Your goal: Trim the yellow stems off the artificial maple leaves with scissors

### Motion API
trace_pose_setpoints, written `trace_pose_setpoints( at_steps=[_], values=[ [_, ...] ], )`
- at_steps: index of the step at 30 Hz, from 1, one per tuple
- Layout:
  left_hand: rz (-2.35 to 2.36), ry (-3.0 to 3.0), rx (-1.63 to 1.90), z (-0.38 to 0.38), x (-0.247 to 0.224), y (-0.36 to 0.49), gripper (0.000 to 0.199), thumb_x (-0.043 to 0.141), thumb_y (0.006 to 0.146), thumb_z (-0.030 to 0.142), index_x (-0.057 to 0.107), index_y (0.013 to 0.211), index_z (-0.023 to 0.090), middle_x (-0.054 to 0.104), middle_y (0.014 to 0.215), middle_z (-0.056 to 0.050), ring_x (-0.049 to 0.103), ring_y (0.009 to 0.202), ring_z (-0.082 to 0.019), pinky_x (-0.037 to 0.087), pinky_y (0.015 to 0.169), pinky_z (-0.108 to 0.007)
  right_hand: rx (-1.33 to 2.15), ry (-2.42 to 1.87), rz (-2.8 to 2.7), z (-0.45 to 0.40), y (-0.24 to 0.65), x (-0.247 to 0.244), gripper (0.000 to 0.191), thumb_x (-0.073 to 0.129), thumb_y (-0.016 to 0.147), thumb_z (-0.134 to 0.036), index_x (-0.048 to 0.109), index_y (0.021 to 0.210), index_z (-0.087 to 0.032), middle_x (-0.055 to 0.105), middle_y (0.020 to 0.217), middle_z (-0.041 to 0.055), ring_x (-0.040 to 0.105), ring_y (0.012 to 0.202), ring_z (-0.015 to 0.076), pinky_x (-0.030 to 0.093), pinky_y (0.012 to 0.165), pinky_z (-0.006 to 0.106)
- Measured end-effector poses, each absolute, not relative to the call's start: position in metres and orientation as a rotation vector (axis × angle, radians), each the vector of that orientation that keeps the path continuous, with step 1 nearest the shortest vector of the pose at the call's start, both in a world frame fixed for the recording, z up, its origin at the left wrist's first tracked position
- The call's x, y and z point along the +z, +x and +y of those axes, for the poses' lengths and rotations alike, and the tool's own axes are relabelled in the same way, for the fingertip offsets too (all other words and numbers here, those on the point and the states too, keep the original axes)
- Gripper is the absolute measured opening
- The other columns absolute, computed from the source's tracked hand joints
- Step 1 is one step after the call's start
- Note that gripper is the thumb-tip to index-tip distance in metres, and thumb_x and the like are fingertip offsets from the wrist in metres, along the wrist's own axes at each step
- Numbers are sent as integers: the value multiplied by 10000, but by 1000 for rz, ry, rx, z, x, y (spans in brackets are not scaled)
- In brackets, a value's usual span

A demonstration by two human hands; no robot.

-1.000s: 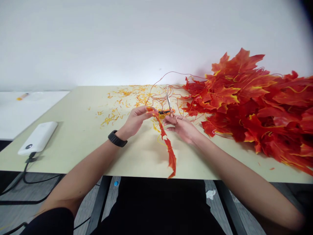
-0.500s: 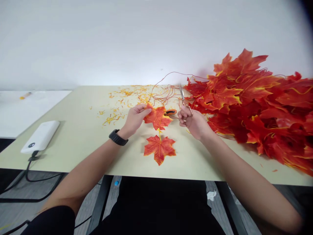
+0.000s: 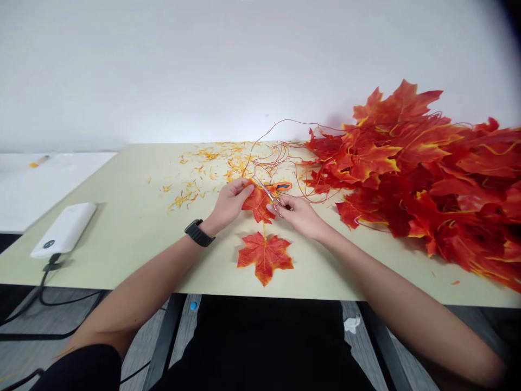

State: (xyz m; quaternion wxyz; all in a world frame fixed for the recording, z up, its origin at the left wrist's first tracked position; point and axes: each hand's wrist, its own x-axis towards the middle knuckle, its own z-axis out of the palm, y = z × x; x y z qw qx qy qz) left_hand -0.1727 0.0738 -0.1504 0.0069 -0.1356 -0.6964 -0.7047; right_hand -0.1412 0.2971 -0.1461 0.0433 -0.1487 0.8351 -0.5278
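Note:
My left hand (image 3: 231, 203) pinches the edge of a red-orange artificial maple leaf (image 3: 259, 204) between thumb and fingers, above the table. In my right hand (image 3: 299, 215) is a pair of small metal scissors (image 3: 268, 193), its blades pointing up and left across the leaf's upper part, close to my left fingertips. Whether the blades are parted cannot be made out. A second maple leaf (image 3: 265, 255) hangs or lies just below the first, joined to it by a short yellow stem. Behind the held leaf, an orange-and-black tool (image 3: 284, 186) is partly hidden.
A large heap of red artificial maple leaves (image 3: 407, 179) fills the table's right side. Thin reddish cord (image 3: 280, 155) loops out of it. Yellow-orange trimmings (image 3: 211, 155) are scattered at the back. On the left, a white power bank (image 3: 65, 229) has a black cable plugged in.
My right hand has brought the scissors left and down, from beside the heap to across the held leaf. The held leaf has tilted and shifted slightly down; my left hand keeps its pinch.

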Motion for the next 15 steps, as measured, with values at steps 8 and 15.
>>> trace_pose_setpoints(
  at_steps=[8,15],
  values=[
    [-2210,-472,-2101,74,-150,-172,470,755,939,610,652,844,161,628,784,-9,519,711,-92,421,684,-230,-1513,-484,2660,300,-144,-149,670,669,886,-802,401,682,-223,457,724,-10,405,706,149,311,671,313],
    [-2182,-562,-2145,75,-149,-171,482,768,935,607,627,815,161,592,759,-6,502,687,-88,406,655,-239,-1475,-563,2654,298,-145,-151,664,657,911,-801,424,690,-219,456,722,-8,402,697,150,312,660,321]
  ],
)
